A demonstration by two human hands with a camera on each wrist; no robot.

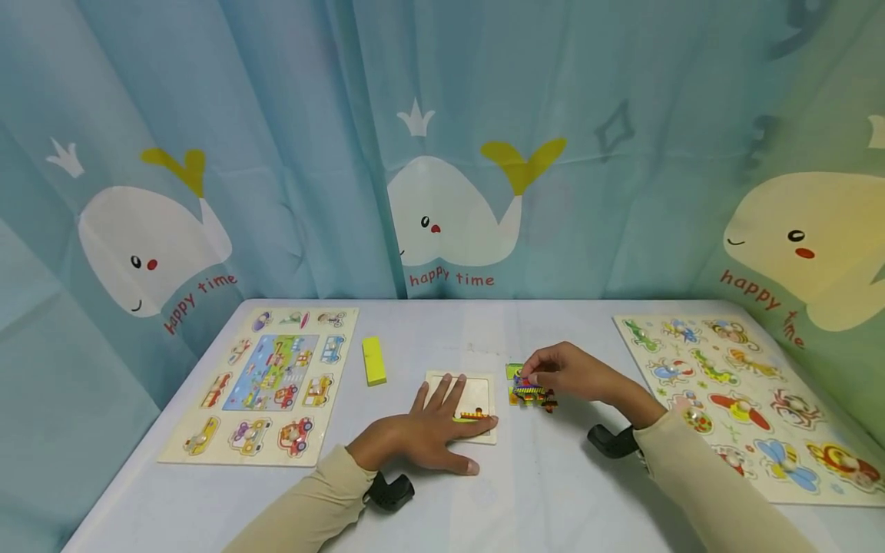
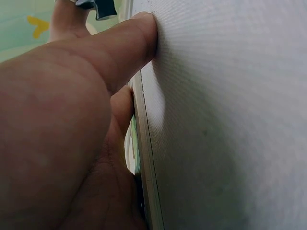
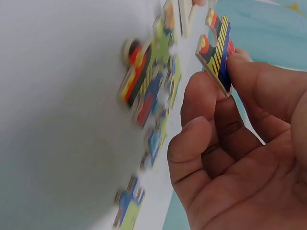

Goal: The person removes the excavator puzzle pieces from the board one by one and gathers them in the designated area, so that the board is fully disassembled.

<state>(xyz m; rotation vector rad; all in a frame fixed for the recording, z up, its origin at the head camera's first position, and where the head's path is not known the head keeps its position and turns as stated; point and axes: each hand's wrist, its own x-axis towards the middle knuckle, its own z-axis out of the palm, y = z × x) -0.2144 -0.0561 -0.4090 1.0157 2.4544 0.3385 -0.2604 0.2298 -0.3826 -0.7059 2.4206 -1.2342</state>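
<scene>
While the left hand [image 1: 432,436] lies spread with its fingers straight, the right hand [image 1: 568,373] pinches a puzzle piece [image 3: 217,56] between thumb and fingertips. That piece, striped yellow and black beside a blue band, with red patches, is raised clear of the table [image 1: 512,499] at the right hand's fingertips. Below and beside those fingers lie several loose pieces [image 3: 147,74] in green, blue, red and yellow; some sit close together or overlap, though blur hides which ones touch.

Under the left hand's fingers is a small wooden puzzle tray [image 1: 480,393], and the left thumb stretches past its near edge, over the table. Just beside the left index finger, a red, yellow and green piece [image 1: 473,416] lies inside the tray.

Beyond the left hand, a little to its left, rests a yellow block [image 1: 374,362]. Farther left of that hand is a vehicle board [image 1: 227,430]; to the right of the right hand is an insect board [image 1: 830,432]. Behind both hands hangs a blue whale-print curtain [image 1: 311,138].
</scene>
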